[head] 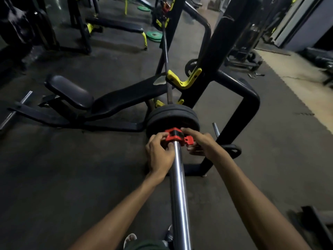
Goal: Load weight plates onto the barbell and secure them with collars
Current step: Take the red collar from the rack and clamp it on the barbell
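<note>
On the barbell sleeve (178,186), smooth polished chrome tube running from bottom of frame up to the load: red plastic clamp collar (175,136), blocky ring with a black inner band, sits around the sleeve right against the plates. Its flat lever tab (188,140) sticks out to the right, looks unlatched but can't tell for sure.

Left hand (159,152) grips the collar's left side, fingers curled over the top edge, thumb underneath near the sleeve. Right hand (200,141) pinches the lever side, index finger lying along the collar top, remaining fingers curled below the tab.

Weight plates (173,114): black rubber-coated discs, matte, rounded rims, stacked flush; looks like three, seams hard to count.

Bar shaft (166,56), dull thin steel, rests in a yellow J-hook (183,79) on the black steel rack upright (219,51). Black padded bench (100,100) to the left, vinyl, worn patch near the head end. Floor is dark textured rubber matting (72,177). Green plates (154,35) lie flat on the floor further back.
</note>
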